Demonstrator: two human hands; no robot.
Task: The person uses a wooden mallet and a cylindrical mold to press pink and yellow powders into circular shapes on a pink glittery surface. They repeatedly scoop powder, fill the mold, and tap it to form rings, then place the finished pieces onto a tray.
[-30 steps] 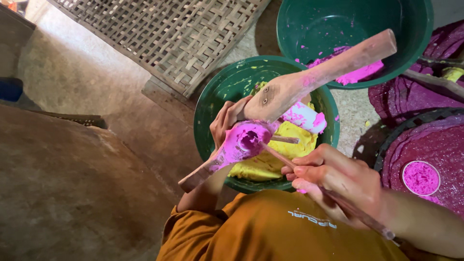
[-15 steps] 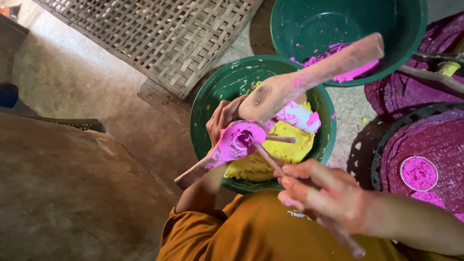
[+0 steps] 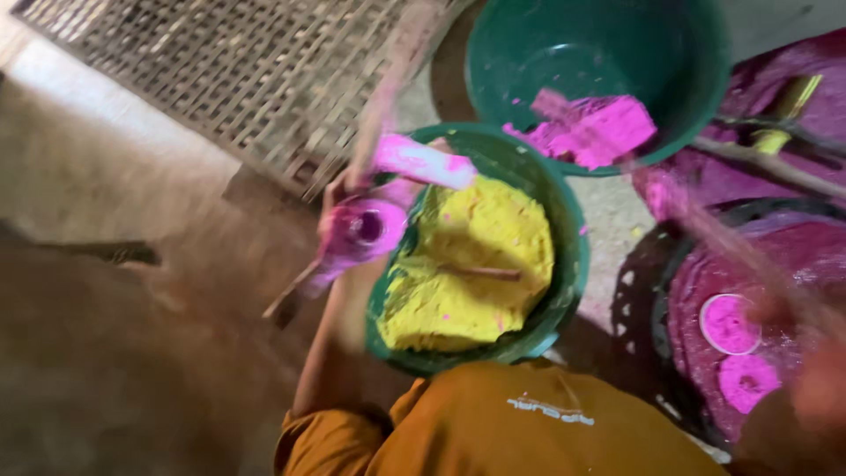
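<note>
floor (image 3: 106,353): brown dirt and stone. Everything sits right on it, low down, so the person can bend over and reach it all.
mat (image 3: 238,79): a big woven mat lies flat at the top left, away from the messy paste.
tray (image 3: 643,291): a round dark tray on the right, smeared purple-pink. Two small pink discs (image 3: 727,324) lie flat on it, side by side, maybe so they can dry.
far tub (image 3: 696,97): a green tub at the top. A pink lump (image 3: 590,128) rests against its near wall, kept apart from the yellow.
near tub (image 3: 568,264): a green tub just in front of the person. It is nearly full of yellow paste (image 3: 467,264). A thin stick (image 3: 485,273) lies across the paste.
left hand (image 3: 339,207): closed around a wooden mold (image 3: 370,234). It holds the mold beside the tub's left rim, with the pink-filled cup facing up, so nothing spills out.
paddle (image 3: 423,161): a pink-smeared paddle sits just above the mold and leans over the tub rim.
right hand (image 3: 815,353): a fast blur over the tray. I cannot tell if it is open or closed.
</note>
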